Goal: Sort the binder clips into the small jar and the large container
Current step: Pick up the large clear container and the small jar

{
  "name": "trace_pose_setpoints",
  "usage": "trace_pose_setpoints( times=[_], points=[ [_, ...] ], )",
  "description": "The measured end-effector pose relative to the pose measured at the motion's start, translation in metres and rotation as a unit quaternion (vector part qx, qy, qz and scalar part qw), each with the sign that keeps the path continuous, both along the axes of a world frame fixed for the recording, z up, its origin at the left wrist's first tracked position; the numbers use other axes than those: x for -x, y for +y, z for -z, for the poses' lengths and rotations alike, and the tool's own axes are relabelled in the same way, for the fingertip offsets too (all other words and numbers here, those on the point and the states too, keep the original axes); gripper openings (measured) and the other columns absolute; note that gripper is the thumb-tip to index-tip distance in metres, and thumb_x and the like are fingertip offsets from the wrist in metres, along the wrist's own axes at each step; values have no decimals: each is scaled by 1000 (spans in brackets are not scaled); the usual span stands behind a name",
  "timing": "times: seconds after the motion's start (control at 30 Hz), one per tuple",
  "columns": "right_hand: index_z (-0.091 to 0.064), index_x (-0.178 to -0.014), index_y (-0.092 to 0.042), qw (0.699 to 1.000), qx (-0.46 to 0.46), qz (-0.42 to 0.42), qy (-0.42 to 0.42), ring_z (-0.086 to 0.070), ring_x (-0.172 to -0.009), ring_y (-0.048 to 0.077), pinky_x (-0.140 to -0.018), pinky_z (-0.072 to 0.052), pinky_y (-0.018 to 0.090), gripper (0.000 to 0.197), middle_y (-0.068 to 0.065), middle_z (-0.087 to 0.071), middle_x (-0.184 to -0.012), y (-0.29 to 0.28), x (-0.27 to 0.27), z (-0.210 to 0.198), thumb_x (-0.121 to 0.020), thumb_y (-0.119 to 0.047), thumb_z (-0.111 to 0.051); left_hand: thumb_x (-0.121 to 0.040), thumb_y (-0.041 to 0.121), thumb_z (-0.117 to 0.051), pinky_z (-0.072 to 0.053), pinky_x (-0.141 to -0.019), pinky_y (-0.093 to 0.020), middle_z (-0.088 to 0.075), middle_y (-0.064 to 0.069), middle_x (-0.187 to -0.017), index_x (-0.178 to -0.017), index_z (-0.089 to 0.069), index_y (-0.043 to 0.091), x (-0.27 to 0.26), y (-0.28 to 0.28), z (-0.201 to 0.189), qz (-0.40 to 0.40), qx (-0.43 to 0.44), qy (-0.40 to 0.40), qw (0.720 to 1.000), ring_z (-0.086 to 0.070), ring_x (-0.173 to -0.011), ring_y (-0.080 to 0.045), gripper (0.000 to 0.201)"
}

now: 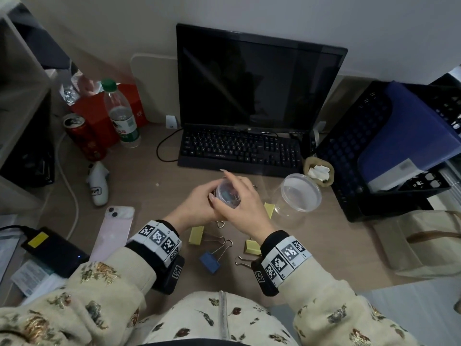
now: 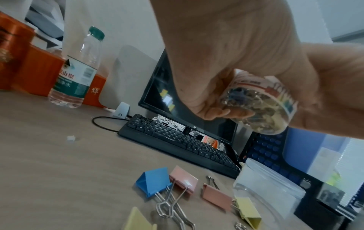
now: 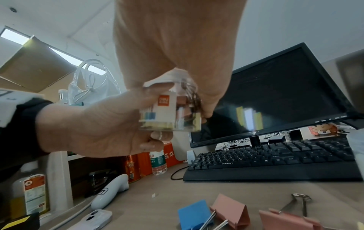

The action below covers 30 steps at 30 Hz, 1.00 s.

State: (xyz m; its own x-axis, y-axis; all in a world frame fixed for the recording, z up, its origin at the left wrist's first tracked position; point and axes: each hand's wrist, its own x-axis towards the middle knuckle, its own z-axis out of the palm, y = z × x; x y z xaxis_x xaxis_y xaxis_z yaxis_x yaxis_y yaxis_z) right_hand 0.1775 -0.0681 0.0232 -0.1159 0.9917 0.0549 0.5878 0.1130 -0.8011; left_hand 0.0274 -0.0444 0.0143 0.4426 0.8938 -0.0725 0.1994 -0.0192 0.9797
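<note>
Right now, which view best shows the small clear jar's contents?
Left wrist: the small clear plastic jar faces it bottom-on, small clips visible inside. Right wrist shows its labelled side; head shows only its top between both hands.

Bare desk (image 1: 154,193) lies left of both hands; large container (image 1: 296,196) and keyboard (image 1: 239,151) crowd the right and back — binder clips (image 1: 209,260) litter the near side.

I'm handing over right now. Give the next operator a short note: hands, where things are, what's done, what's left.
Left hand grips the small jar from the side, above the desk; right hand grips its top.
The small jar already holds small clips.
Large container stands right of the hands, no clips visible inside.
Left: big binder clips on the desk, blue, yellow and pink, go in the large container.
</note>
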Motion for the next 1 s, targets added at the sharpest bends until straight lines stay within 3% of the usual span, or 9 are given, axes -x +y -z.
trace_pose_setpoints(
  times=[0.13,0.27,0.43,0.57,0.67,0.73,0.83,0.93,1.0],
  points=[
    [-39,-143,-37,1000,5,17,-4,-50,-105,1,-95,-44,21,66,-11,-45,-116,7,-2,6,-83,-48,-66,-68,5,-76,-52,-79,-18,-70,19,-102,-114,-64,32,-7,7,7,-12,-23,19,999,-66,-92,0,55],
    [-38,-143,-38,1000,13,9,-4,-49,-109,2,-97,-45,24,67,-11,-44,-119,18,-6,10,-83,-46,-67,-66,19,-76,-55,-84,-29,-70,17,-104,-116,-63,35,-12,15,17,-43,-20,25,999,-66,-95,-3,55],
    [-27,-147,-31,999,45,7,-8,-39,-119,1,-99,-35,20,77,-3,-37,-137,37,-7,20,-83,-47,-68,-75,12,-76,-54,-93,-38,-67,21,-108,-115,-57,48,-16,36,35,-103,14,23,994,-63,-102,-2,57],
    [-29,-146,-29,997,78,16,-23,-44,-123,9,-100,-39,23,83,-2,-45,-137,52,-11,33,-78,-50,-72,-61,27,-85,-51,-98,-47,-65,17,-117,-122,-50,53,-16,50,56,-91,79,31,992,-63,-110,-8,75],
    [-33,-144,-26,994,83,47,-46,-46,-123,11,-102,-42,29,85,-2,-46,-137,66,-17,41,-75,-50,-75,-50,42,-91,-42,-108,-43,-48,10,-143,-141,-27,54,-13,61,68,-73,98,86,989,-46,-131,-10,112],
    [-34,-144,-22,992,84,67,-62,-46,-122,15,-99,-39,26,83,1,-44,-137,77,-24,46,-75,-43,-77,-55,39,-92,-39,-108,-38,-36,7,-150,-146,-19,49,-7,64,74,-85,110,121,983,-37,-135,-10,117],
    [-34,-144,-20,988,111,80,-76,-47,-122,18,-91,-34,20,80,4,-42,-138,94,-33,53,-77,-34,-76,-52,48,-91,-36,-110,-29,-35,9,-151,-151,-23,33,4,62,89,-106,140,93,980,-40,-133,-7,121],
    [-35,-143,-18,984,129,62,-103,-48,-119,18,-82,-29,11,76,3,-42,-137,110,-32,63,-78,-29,-74,-40,70,-86,-36,-111,-29,-43,11,-146,-146,-32,35,10,58,102,-117,159,71,978,-42,-134,-4,124],
    [-36,-141,-18,986,131,52,-88,-50,-118,19,-91,-40,22,77,2,-41,-135,117,-24,76,-77,-34,-76,-39,72,-84,-39,-111,-35,-47,9,-144,-144,-35,36,12,58,108,-118,177,75,974,-45,-132,-7,121]
  ],
)
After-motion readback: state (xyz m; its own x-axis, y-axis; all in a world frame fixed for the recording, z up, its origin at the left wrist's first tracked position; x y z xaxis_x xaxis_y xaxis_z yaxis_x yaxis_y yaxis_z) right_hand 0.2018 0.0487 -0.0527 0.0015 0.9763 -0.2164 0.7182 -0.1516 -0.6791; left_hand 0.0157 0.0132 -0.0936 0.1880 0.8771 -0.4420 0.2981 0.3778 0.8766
